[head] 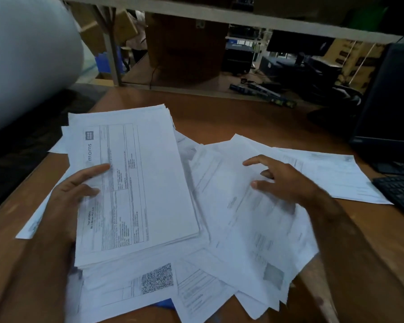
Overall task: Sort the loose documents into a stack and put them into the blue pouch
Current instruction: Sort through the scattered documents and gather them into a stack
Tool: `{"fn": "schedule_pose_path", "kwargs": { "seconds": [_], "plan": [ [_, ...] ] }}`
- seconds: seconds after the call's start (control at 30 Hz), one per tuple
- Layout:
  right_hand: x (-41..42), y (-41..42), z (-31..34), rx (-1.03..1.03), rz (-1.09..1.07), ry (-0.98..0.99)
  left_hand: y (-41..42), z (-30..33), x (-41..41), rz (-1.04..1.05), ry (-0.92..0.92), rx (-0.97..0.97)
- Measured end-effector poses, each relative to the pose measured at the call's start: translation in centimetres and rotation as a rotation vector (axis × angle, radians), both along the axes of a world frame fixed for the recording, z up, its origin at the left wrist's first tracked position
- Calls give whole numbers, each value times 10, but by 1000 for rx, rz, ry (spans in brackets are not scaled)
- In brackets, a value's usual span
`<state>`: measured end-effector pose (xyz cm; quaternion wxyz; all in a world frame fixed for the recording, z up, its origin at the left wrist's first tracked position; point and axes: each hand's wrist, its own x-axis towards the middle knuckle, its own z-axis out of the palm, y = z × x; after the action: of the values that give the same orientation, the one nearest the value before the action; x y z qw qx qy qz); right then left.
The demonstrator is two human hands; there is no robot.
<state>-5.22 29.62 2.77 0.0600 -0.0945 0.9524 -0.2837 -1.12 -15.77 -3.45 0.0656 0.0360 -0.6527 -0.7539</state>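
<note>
Gathering is under way: the left hand [76, 185] pinches the stack [135, 185], thumb on top, at the left. The right hand [282, 180], fingers spread, hovers over loose documents [243, 229] on the counter [231, 117]; next, lift one across. A blue pouch [165, 304] sliver peeks out near.

Brown wooden desk [231, 117] under everything. Beyond the left hand: big pale grey roll [26, 57], dark surface [21, 141] below it. Past the right hand: black monitor [392, 101], black keyboard [399, 192] just right of it. Far edge: grey shelf rail [219, 15] on a metal upright [113, 54], brown cardboard boxes [184, 47] and dark equipment [289, 59] behind. Dim lighting.
</note>
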Motion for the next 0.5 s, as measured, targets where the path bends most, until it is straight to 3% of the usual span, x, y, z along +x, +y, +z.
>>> {"fn": "schedule_pose_path", "kwargs": {
  "seconds": [0.13, 0.23, 0.37, 0.5],
  "plan": [
    [13, 12, 1, 43, -20, -163, 3, -3, -1, -3, -12, 9],
    [21, 9, 1, 21, -147, -19, 12, -3, -2, -23, -36, 21],
    [32, 14, 8, -192, -164, 358, 21, 0, -2, -35, -60, 37],
    [27, 17, 3, -611, -237, 424, 24, -1, -2, -62, -82, 34]
  ]
}}
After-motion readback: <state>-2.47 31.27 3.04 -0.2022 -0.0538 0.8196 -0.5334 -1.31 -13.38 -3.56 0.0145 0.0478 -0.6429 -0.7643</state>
